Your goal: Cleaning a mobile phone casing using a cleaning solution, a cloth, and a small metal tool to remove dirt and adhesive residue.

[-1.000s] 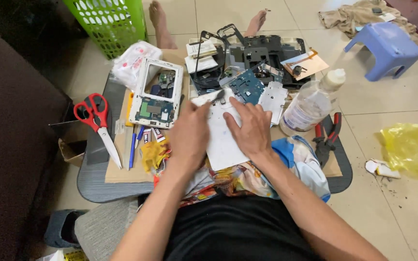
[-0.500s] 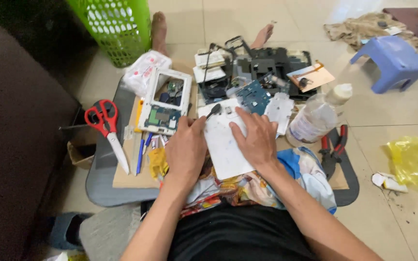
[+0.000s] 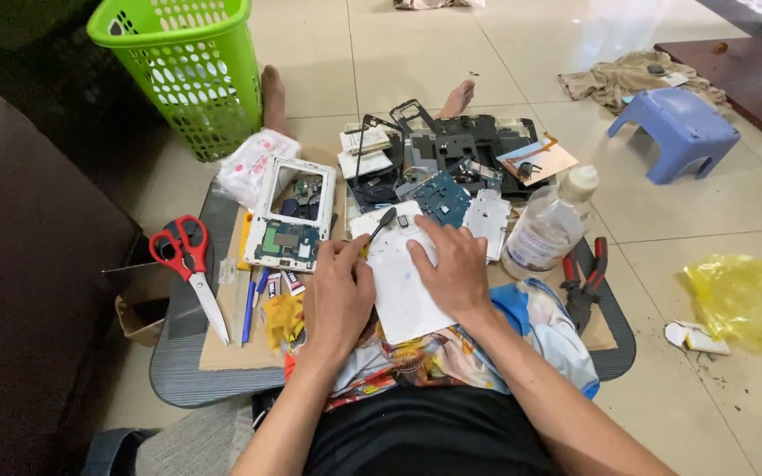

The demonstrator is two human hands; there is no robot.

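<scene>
**Hands stay on the white panel**

Head view: The camera sits a bit closer than a moment ago, but the work looks the same. Both hands still press on the white panel (image 3: 403, 282), which lies on the worktop (image 3: 178, 379) just in front of the person. The left hand (image 3: 339, 295) pinches a thin dark tool (image 3: 379, 222) with its fingers pressed together, and the tool's tip points at the panel's top edge. The right hand (image 3: 453, 269) lies flat on the panel with fingers spread, holding it down. Nothing has come loose yet, so the prying seems to be only starting.

Just left of the hands lies a white frame (image 3: 288, 216) with a circuit board inside. Red scissors (image 3: 183, 256) lie farther left. A clear bottle (image 3: 549, 225) and red pliers (image 3: 586, 278) sit to the right. Dark parts pile up behind.

The worktop rests low over a shiny tiled floor (image 3: 522, 62). A green basket (image 3: 187, 62) stands behind on the left, a blue stool (image 3: 676, 128) on the right, and a yellow bag (image 3: 743, 304) lies nearby.
</scene>
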